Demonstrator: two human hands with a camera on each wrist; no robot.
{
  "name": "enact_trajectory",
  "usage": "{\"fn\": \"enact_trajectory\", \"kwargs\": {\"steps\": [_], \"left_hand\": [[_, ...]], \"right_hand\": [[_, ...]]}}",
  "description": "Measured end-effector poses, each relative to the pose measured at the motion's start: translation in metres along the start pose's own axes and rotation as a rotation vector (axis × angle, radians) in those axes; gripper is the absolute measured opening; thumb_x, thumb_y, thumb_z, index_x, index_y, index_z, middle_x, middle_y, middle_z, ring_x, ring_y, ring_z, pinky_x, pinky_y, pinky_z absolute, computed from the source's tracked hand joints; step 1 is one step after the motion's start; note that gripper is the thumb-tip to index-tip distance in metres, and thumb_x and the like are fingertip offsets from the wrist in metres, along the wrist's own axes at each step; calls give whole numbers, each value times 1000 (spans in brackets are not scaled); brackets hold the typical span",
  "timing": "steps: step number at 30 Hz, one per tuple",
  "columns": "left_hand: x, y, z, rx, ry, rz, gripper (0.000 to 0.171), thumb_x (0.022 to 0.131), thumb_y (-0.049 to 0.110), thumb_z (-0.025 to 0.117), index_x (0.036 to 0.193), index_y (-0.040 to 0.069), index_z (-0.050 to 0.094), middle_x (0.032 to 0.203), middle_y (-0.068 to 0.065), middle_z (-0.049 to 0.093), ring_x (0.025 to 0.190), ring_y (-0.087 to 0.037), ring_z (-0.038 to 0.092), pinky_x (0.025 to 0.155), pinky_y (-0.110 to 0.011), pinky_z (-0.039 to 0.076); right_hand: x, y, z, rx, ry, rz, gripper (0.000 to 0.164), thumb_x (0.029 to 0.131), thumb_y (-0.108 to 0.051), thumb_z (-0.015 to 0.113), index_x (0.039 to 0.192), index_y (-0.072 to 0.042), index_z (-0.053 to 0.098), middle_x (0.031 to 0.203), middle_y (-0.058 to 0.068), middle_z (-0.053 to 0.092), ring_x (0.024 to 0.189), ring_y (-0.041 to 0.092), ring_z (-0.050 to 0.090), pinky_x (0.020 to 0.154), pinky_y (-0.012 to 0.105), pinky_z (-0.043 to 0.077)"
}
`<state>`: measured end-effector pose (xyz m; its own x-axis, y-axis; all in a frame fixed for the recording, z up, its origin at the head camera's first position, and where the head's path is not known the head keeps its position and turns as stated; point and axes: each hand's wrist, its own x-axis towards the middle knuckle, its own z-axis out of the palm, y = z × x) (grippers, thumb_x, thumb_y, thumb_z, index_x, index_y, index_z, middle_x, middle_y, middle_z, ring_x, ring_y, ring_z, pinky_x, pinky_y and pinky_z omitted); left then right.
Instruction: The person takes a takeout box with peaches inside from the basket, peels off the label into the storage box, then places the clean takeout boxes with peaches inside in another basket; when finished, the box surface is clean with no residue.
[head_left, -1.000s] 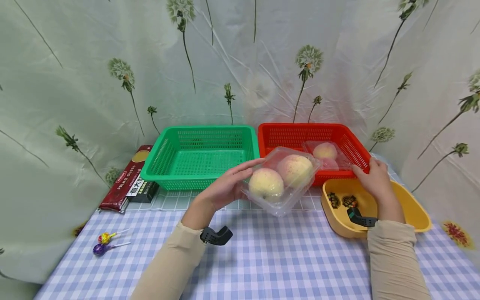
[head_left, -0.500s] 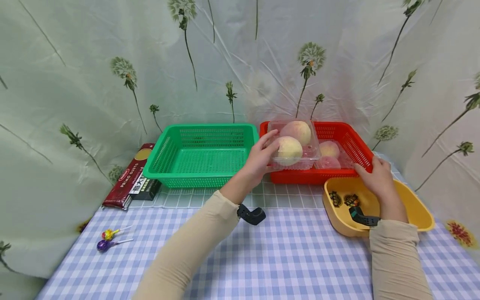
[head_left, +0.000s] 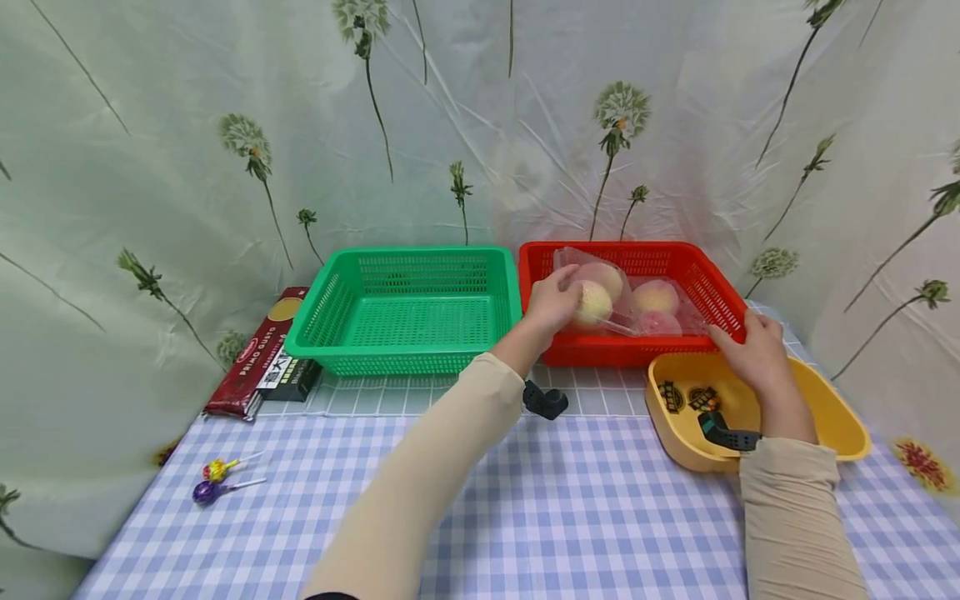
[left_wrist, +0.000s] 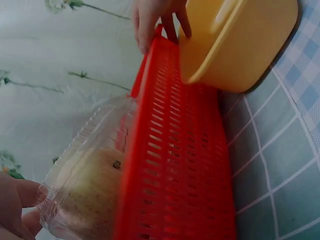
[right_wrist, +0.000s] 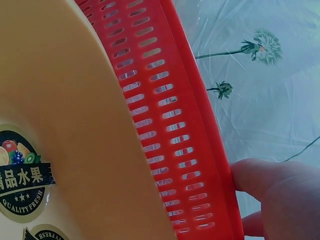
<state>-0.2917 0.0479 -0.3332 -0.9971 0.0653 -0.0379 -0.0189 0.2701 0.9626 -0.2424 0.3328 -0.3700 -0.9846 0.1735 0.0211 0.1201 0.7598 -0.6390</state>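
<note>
My left hand (head_left: 553, 302) grips the edge of a clear plastic fruit box (head_left: 592, 303) with two peaches inside. The box tilts inside the left half of the red basket (head_left: 592, 353); in the left wrist view a peach (left_wrist: 92, 192) shows through the plastic just behind the basket wall. To its right, a second clear box (head_left: 655, 297) of peaches lies in the same basket. My right hand (head_left: 756, 354) pinches the basket's front right corner; the right wrist view has its thumb and a finger (right_wrist: 275, 195) at the red rim.
A yellow bin (head_left: 813, 417) with fruit stickers stands before the red basket, under my right forearm. Left of the red basket is a green basket (head_left: 420, 364). Beside that lie a red spaghetti packet (head_left: 251, 354) and a black box (head_left: 296, 379). Two lollipops (head_left: 206, 492) lie front left.
My left hand has carried the box of peaches rightward and away from me, from over the tablecloth down into the red basket. My right hand stays at the basket corner.
</note>
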Motion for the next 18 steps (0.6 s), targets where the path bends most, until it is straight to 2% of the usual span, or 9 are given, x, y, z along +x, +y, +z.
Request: {"fn": "enact_trajectory", "kwargs": {"steps": [4,10,15,18], "left_hand": [[6,-4,0,56,-30,-29,45,102,24,53,147,26,49,151,-4,46,131,-22,44,101,-38,51],[13,-2,-7,137,-157,-35,52,101,18,54,151,20,43,152,-6,48,130,-25,48,108,-40,48],[12,1,-5,210,-193,-91,65,94,6,63,153,18,39,149,-6,51,123,-25,52,107,-40,49],[13,2,-3,242,-222,-112,66,94,4,63,154,14,37,149,-8,50,119,-25,52,106,-40,49]], "right_hand": [[0,-2,1,7,-9,4,83,104,-46,38,155,9,4,153,44,5,127,61,29,105,72,36],[1,-4,2,4,-14,10,83,104,-45,38,155,9,2,154,44,2,129,62,27,105,72,35],[0,-3,1,6,-27,21,83,104,-45,37,155,9,0,154,43,0,129,62,25,106,72,33],[0,-2,0,5,-32,18,83,105,-45,36,155,9,-2,154,43,-1,130,62,24,107,73,31]]}}
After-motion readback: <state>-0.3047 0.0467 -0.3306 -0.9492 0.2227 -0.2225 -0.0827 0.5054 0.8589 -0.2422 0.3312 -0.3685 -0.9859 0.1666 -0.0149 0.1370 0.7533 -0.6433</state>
